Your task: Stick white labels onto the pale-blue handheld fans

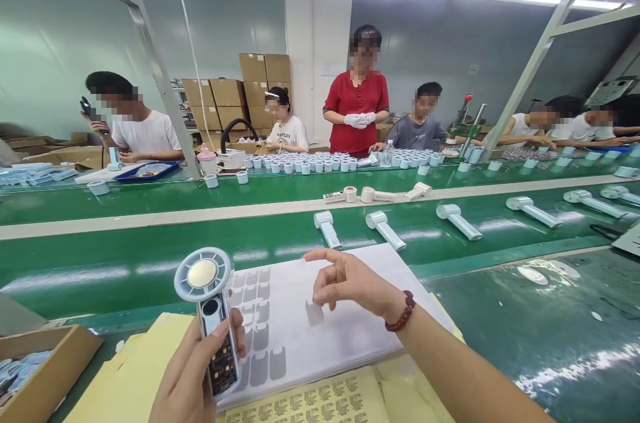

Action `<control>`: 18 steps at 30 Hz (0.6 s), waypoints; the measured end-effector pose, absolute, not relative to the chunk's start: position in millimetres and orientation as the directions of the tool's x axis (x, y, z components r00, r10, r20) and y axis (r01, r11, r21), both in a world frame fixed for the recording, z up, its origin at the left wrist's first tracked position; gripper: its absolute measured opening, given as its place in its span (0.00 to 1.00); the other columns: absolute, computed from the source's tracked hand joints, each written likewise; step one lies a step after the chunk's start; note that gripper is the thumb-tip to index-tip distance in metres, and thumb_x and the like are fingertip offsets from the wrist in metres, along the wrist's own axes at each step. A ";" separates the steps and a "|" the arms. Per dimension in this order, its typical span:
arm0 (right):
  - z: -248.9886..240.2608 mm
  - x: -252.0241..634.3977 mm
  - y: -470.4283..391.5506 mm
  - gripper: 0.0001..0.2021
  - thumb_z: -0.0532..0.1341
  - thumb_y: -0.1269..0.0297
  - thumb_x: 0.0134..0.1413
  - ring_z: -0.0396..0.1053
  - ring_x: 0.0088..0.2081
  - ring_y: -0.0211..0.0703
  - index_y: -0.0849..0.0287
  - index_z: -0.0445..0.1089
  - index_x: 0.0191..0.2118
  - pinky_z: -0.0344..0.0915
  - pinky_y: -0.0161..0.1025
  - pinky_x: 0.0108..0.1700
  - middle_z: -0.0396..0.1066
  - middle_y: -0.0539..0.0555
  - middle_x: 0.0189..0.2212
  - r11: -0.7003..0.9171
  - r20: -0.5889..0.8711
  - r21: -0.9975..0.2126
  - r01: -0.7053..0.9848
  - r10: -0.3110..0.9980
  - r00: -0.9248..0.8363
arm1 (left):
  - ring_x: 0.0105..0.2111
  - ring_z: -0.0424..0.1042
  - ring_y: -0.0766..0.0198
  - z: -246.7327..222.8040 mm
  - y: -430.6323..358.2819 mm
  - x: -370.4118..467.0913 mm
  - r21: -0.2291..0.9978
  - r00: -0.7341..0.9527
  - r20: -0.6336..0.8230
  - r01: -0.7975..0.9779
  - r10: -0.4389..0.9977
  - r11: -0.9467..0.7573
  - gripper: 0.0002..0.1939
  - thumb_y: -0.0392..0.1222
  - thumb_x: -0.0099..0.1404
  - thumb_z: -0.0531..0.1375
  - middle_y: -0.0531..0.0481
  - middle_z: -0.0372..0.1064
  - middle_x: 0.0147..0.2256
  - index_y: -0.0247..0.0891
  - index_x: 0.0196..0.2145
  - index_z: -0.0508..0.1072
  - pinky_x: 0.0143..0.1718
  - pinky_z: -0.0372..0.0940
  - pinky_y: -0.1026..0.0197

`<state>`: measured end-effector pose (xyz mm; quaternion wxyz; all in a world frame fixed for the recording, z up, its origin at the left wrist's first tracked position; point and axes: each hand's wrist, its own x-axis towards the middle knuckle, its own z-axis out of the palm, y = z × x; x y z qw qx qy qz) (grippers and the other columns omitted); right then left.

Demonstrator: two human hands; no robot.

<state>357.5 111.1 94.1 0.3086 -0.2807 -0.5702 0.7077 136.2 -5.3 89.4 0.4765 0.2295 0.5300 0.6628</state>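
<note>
My left hand (193, 363) is wrapped round the handle of a light-blue handheld fan (203, 276). Its round head has radial slots and a cream disc in the centre, and the open handle shows a dark circuit board. My right hand (345, 283) hovers over a white backing sheet (360, 336), index finger stretched out. Its thumb and bent fingers close at the upper edge of a small grey notched sticker (315, 313). On the sheet's left side, rows of similar grey stickers (260, 336) lie beside the fan, partly hidden by it and my left hand.
Yellow sheets (300, 403) with printed marks lie under the white one. At left stands a cardboard box (75, 363) of parts. Beyond runs a green conveyor (150, 276) with several light-blue fans (385, 230). Several people work across it; one in red (357, 106) stands wearing white gloves.
</note>
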 end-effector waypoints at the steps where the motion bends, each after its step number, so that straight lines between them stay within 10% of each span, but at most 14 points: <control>1: 99.5 356.5 101.6 0.37 0.78 0.64 0.36 0.70 0.27 0.39 0.61 0.67 0.55 0.64 0.33 0.28 0.76 0.49 0.26 -0.156 -0.040 -0.981 -0.118 0.752 -0.658 | 0.30 0.66 0.64 88.7 -5.3 139.1 0.912 -0.433 -0.195 -0.411 0.880 0.000 0.19 0.53 0.48 0.73 0.52 0.74 0.32 0.47 0.38 0.81 0.30 0.67 0.69; 10: 102.7 346.6 19.7 0.39 0.80 0.61 0.37 0.71 0.30 0.40 0.56 0.67 0.57 0.65 0.34 0.33 0.77 0.49 0.30 -0.104 -0.019 -0.985 -0.134 0.853 -0.522 | 0.33 0.75 0.53 87.2 -6.4 145.7 0.770 -0.309 -0.462 -0.605 0.832 0.203 0.30 0.49 0.39 0.77 0.42 0.77 0.35 0.37 0.41 0.80 0.34 0.77 0.57; 18: 89.3 321.5 -7.5 0.32 0.77 0.64 0.41 0.74 0.54 0.57 0.57 0.68 0.53 0.69 0.35 0.34 0.79 0.53 0.29 0.046 0.137 -0.966 -0.253 0.925 -0.355 | 0.22 0.68 0.70 101.0 -10.9 174.7 0.497 -0.182 -0.548 -0.856 0.817 0.142 0.09 0.30 0.64 0.59 0.46 0.68 0.31 0.29 0.41 0.76 0.19 0.68 0.71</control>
